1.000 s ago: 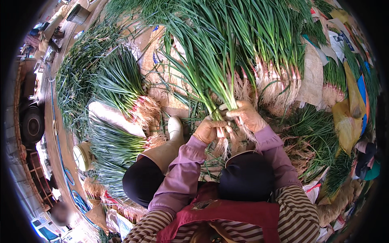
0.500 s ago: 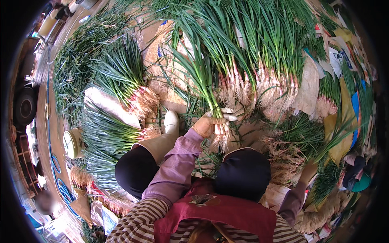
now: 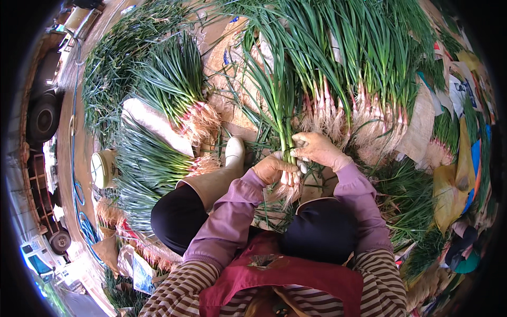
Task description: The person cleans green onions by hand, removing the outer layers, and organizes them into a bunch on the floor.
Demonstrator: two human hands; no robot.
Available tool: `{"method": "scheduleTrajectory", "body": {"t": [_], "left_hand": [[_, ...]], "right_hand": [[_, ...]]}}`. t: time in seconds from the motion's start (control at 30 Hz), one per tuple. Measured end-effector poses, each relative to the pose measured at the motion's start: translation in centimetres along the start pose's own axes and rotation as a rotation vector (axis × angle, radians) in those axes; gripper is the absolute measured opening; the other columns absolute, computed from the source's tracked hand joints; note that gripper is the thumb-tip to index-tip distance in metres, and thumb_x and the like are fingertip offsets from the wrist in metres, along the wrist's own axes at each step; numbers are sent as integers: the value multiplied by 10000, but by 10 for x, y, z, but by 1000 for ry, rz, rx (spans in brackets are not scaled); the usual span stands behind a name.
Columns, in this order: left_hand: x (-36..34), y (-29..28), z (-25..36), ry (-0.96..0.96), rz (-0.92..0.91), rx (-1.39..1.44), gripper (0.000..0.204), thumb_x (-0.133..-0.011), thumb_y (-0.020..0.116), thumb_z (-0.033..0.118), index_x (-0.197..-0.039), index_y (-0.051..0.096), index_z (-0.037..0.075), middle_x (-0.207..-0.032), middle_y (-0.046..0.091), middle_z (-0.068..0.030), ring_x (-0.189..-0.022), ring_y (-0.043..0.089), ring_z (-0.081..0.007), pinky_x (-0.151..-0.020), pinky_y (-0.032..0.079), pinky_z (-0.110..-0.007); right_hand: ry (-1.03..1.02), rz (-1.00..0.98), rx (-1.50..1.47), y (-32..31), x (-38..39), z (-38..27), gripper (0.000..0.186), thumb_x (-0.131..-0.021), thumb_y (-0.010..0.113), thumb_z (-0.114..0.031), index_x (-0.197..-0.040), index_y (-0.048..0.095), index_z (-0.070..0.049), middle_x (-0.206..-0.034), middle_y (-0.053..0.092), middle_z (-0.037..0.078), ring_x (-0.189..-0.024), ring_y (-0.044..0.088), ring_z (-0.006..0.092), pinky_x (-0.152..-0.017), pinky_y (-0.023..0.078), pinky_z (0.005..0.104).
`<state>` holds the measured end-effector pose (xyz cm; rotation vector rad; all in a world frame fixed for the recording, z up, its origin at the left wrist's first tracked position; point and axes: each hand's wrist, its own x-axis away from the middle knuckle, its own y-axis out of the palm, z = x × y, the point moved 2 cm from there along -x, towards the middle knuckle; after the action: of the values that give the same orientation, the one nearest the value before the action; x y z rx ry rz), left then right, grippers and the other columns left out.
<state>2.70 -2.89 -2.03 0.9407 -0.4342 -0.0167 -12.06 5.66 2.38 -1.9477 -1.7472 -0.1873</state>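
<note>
Between my knees, I grip a small bunch of green garlic [image 3: 279, 113] with long leaves pointing away from me. My left hand [image 3: 270, 168], in a pale glove, is wrapped round the stems just above the white bulbs, whose roots hang below it. Close beside it my right hand [image 3: 320, 150], also gloved, pinches the same stems slightly higher up. The tips of the right fingers are partly hidden behind the stems. Beyond my hands lies a broad row of more green garlic [image 3: 364, 95], its pale roots toward me.
Tied-looking heaps of green garlic [image 3: 179, 90] lie at left on a white sack [image 3: 153, 124]. A white bucket [image 3: 103, 168] stands farther left near a blue hose [image 3: 79, 211]. My white boot [image 3: 234, 153] is ahead. Loose leafy stalks [image 3: 404, 198] and a yellow sack [image 3: 446, 195] are at right.
My right hand has come from the stalks at the far right to the bunch and closed on its stems beside my left hand. The bunch now points more straight ahead.
</note>
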Motion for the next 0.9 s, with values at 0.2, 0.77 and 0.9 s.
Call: {"method": "scheduleTrajectory", "body": {"t": [0.2,0.77,0.9], "left_hand": [[4,-6,-3,-53,57,119,386,-840,590,41,-1205,489,-38,-967,639,-120,-723,646,-202,-612,538,-304],[3,-14,-16,-47,68,171,349,-849,563,7,-1187,488,-43,-1034,621,-176,-791,646,-218,-720,534,-328],[-1,-13,-15,-75,59,180,451,-835,603,32,-1251,454,-57,-991,645,-113,-724,645,-176,-644,534,-287]], "right_hand": [[-145,108,-590,-37,49,-14,147,-861,621,-194,-884,645,-51,-740,632,27,-545,469,69,-510,395,196],[-31,192,-214,-22,-15,17,175,-867,618,-219,-841,646,-49,-794,638,66,-709,573,131,-693,485,291],[-33,399,-103,-17,-44,11,183,-864,614,-167,-1000,634,-47,-878,653,77,-753,601,146,-705,516,293]]}}
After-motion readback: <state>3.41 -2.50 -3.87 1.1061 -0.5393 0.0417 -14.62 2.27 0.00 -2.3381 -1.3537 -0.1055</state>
